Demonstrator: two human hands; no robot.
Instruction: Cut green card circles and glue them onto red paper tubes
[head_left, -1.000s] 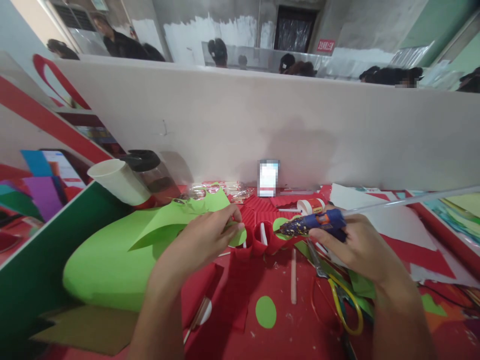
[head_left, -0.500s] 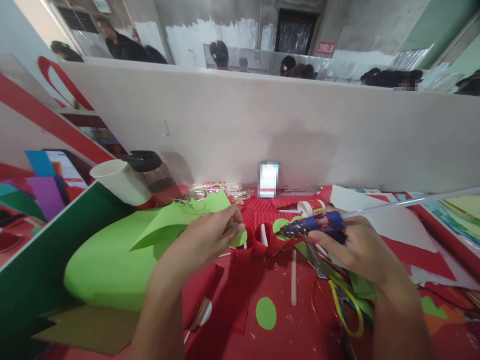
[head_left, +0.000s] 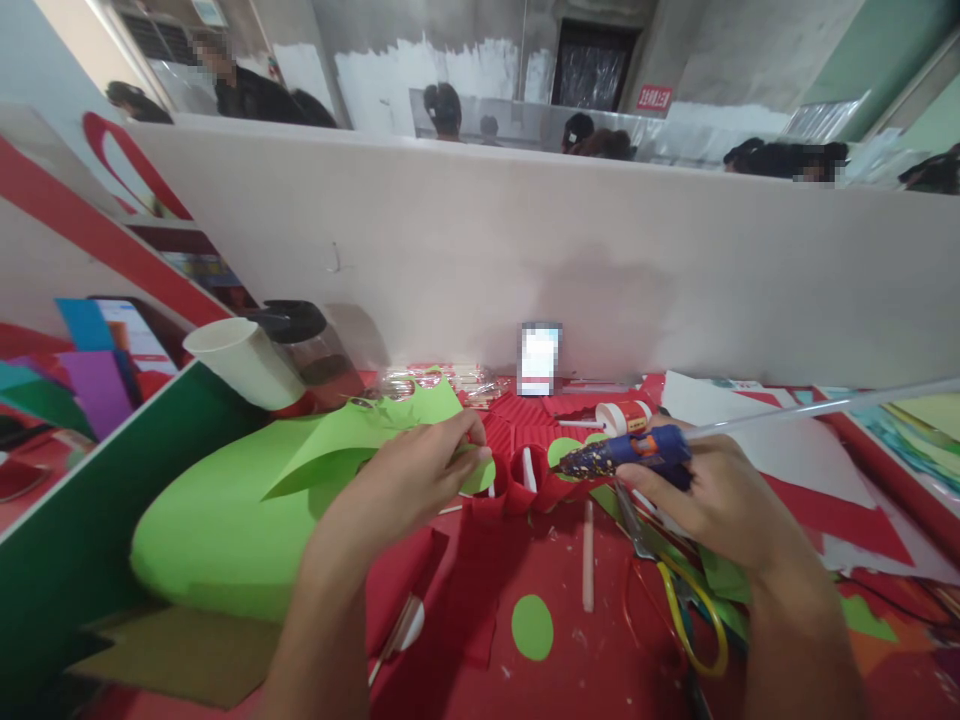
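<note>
My left hand (head_left: 409,480) pinches a small green paper oval (head_left: 478,476) against a red paper craft piece (head_left: 517,483) that stands on the red table covering. My right hand (head_left: 709,495) grips a blue glue gun (head_left: 626,453), its nozzle pointing left toward the red piece and a second green oval (head_left: 562,450). A long clear glue stick (head_left: 825,403) sticks out of the gun's back to the right.
A curled light-green sheet (head_left: 225,520) lies left, by a white paper cup (head_left: 244,362) and a dark-lidded jar (head_left: 300,340). Yellow-handled scissors (head_left: 679,590), a loose glue stick (head_left: 587,555), a green oval (head_left: 532,626) and paper scraps lie near. A white partition (head_left: 525,250) stands behind; people sit beyond.
</note>
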